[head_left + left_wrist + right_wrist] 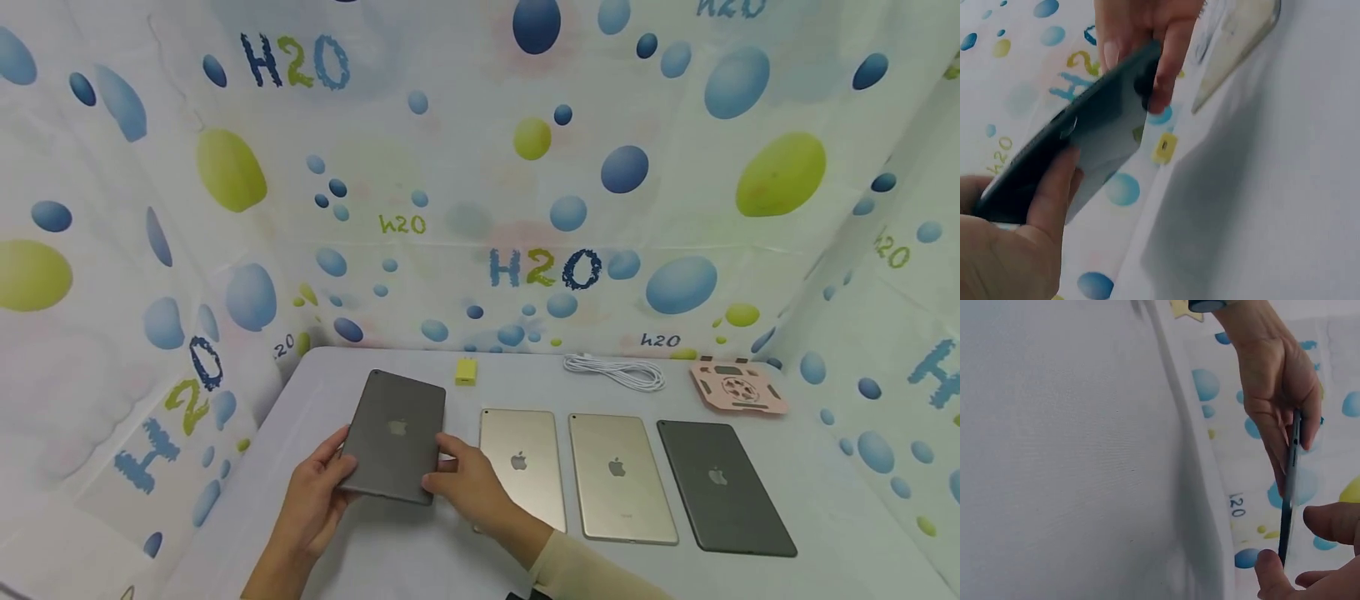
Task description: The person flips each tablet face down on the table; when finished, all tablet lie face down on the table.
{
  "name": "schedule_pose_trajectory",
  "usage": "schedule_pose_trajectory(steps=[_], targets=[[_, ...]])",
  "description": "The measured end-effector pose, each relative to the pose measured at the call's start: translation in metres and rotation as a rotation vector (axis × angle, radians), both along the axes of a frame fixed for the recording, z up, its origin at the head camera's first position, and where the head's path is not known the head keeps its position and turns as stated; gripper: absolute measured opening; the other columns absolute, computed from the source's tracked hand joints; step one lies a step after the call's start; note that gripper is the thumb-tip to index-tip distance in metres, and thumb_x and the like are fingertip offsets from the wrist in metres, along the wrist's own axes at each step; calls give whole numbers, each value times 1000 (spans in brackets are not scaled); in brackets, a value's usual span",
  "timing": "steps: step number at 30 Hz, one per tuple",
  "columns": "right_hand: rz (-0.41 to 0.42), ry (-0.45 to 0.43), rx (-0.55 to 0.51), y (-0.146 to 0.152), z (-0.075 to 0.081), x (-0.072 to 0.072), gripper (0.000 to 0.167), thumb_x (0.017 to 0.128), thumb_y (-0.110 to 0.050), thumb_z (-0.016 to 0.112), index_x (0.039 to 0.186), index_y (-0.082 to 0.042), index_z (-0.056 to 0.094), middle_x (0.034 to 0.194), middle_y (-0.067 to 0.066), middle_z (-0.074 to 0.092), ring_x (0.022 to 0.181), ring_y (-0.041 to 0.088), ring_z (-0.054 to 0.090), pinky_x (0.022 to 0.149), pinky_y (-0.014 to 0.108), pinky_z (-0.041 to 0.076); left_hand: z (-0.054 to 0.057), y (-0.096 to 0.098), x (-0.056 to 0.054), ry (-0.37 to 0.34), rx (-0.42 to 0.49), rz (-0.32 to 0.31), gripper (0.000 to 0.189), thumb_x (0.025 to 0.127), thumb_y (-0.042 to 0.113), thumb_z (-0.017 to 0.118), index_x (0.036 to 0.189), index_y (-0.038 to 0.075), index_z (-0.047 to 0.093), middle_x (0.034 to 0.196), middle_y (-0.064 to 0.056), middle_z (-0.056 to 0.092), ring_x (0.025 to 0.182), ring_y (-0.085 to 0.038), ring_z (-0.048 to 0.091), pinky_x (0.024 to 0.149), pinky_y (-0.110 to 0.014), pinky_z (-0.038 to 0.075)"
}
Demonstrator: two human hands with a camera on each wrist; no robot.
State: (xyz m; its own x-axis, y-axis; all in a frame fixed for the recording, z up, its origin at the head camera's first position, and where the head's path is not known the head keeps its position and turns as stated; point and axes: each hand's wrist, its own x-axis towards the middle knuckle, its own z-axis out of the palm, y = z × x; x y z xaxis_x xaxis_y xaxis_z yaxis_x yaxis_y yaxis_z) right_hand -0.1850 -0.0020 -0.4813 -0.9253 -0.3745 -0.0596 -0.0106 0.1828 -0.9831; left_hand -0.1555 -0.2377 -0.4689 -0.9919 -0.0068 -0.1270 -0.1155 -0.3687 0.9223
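A dark grey tablet point(393, 433) is held tilted above the left side of the table, its logo back facing the head camera. My left hand point(311, 492) grips its lower left edge, thumb on the back. At the right edge my right hand point(480, 492) pinches it between thumb and fingers. In the left wrist view the tablet point(1085, 119) shows its glossy screen, with the left thumb lying over it. The right wrist view catches the tablet point(1290, 481) edge-on, between the left hand point(1279, 375) and the right hand point(1335, 569).
Right of the held tablet lie a gold tablet point(525, 458), partly behind my right forearm, another gold tablet point(622, 483) and a dark grey one point(723, 487). Along the back sit a yellow charger point(466, 372), a coiled white cable point(618, 372) and a pink slotted stand point(738, 386).
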Motion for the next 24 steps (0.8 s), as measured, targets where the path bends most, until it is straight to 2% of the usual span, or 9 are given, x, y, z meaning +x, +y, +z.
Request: schedule_pose_trajectory(steps=[2, 6, 10, 16, 24], targets=[[-26, 11, -2, 1, -2, 0, 68, 89, -14, 74, 150, 0, 47, 138, 16, 60, 116, 23, 64, 88, 34, 59, -4, -3, -3, -17, -54, -26, 67, 101, 1, 55, 159, -2, 22, 128, 7, 62, 112, -8, 65, 88, -28, 58], [-56, 18, -9, 4, -4, 1, 65, 90, -12, 72, 149, 3, 47, 136, 15, 62, 113, 23, 65, 86, 32, 59, -13, -10, -7, -90, -259, -64, 65, 99, 5, 63, 156, 0, 33, 118, -4, 56, 98, -11, 63, 80, -26, 58], [-59, 0, -16, 6, -5, 1, 64, 93, -12, 70, 150, 3, 45, 139, 16, 60, 115, 24, 66, 88, 31, 59, -23, -15, -9, -140, -422, -118, 65, 98, 7, 65, 156, -1, 35, 108, -7, 51, 95, -14, 56, 78, -26, 55], [-50, -23, -22, 6, -4, 2, 64, 97, -14, 65, 153, 1, 40, 145, 18, 55, 122, 27, 63, 94, 32, 57, -32, -13, -9, -146, -546, -134, 61, 98, 4, 64, 152, -6, 38, 102, -8, 53, 91, -15, 53, 74, -25, 51], [-57, -34, -8, 8, -6, 7, 65, 98, -17, 61, 153, 6, 35, 148, 25, 50, 133, 39, 54, 105, 48, 51, -31, -2, -13, -115, -703, -110, 55, 95, -3, 63, 146, -11, 45, 95, -9, 54, 88, -18, 50, 70, -23, 46]])
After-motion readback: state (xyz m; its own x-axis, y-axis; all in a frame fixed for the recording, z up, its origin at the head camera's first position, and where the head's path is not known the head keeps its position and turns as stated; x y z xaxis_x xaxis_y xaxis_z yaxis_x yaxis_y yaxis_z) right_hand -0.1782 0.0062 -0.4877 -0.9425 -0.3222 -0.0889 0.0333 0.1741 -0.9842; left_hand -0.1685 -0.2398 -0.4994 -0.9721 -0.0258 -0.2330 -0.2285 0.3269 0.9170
